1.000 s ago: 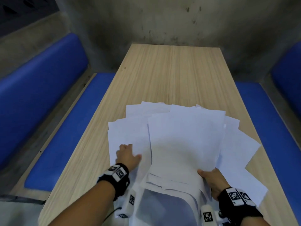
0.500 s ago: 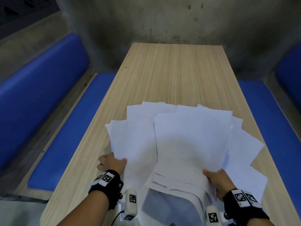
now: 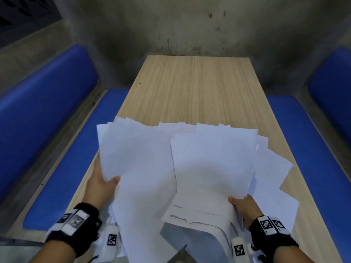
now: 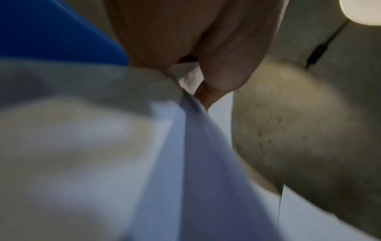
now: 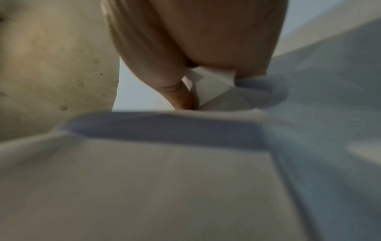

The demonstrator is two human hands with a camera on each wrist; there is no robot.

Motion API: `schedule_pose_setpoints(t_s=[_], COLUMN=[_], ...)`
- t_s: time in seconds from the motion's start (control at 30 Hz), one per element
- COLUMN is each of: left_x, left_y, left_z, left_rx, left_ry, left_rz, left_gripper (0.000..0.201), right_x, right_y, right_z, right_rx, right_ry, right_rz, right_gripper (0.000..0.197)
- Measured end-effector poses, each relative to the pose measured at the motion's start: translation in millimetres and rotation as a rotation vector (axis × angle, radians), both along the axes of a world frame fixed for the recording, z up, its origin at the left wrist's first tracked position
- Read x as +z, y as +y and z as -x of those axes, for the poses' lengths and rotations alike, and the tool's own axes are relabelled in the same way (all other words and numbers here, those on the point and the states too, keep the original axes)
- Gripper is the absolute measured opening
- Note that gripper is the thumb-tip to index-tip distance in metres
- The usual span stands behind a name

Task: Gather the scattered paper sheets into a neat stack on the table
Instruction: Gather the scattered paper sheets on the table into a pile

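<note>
Both hands pinch paper: left hand [image 3: 101, 182] grips a lifted bunch [image 3: 136, 158] by its near-left edge, right hand [image 3: 245, 207] grips the main pile [image 3: 212, 168] w/ thumb on top. Risk: loose sheets [image 3: 273, 179] fanned far-right on the table [image 3: 190, 88] aren't held & could slide off the right edge.

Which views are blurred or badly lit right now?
Head: mostly sharp, left hand and its wristband motion-smeared, dim concrete wall. Left wrist: heavy blur on the paper sheets, lamp glare top right. Right wrist: soft throughout, sheets shadowed under the right hand.
</note>
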State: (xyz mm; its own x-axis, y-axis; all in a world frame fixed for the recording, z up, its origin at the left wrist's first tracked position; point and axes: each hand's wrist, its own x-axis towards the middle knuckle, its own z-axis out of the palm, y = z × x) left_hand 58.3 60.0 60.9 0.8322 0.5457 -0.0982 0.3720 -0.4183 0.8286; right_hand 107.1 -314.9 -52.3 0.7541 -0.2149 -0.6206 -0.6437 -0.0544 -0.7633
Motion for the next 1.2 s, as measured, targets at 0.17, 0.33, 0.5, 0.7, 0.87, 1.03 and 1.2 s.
schedule_pose_setpoints(t_s=[0.17,0.33,0.5,0.7,0.87,1.03,1.2], left_x=[16.4,34.4,36.7,21.7,0.7,-5.9,-12.3], left_y=[33.9,73.8,115.3,7.0,-64.9,-77.5,-81.4], left_z=[8.1,6.5,-7.4,-10.0,-14.9,-26.4,-27.4], left_rx=[0.095,0.156,0.203,-0.127,-0.194,-0.412,-0.481], left_ry=[-0.026,-0.118,-0.15,-0.046,0.009,0.149,0.24], left_rz=[0.103,0.219,0.392,0.357,0.542,0.613,0.712], left_gripper=[0.022,0.028,0.033,0.023,0.032,0.057,0.05], right_x=[-0.5,13.8,38.1,55.2,78.5,79.3,77.7], right_y=[1.4,-5.4,-23.2,1.5,27.1,24.9,12.7], right_z=[1.5,0.9,-1.1,1.8,10.6,19.6,23.5], right_rx=[0.002,0.03,0.06,0.116,0.243,0.359,0.365], right_ry=[0.02,-0.001,-0.086,-0.13,-0.175,-0.239,-0.212], right_rz=[0.023,0.044,0.047,-0.187,-0.275,-0.247,-0.266], right_gripper=[0.049,0.042,0.042,0.05,0.046,0.05,0.013])
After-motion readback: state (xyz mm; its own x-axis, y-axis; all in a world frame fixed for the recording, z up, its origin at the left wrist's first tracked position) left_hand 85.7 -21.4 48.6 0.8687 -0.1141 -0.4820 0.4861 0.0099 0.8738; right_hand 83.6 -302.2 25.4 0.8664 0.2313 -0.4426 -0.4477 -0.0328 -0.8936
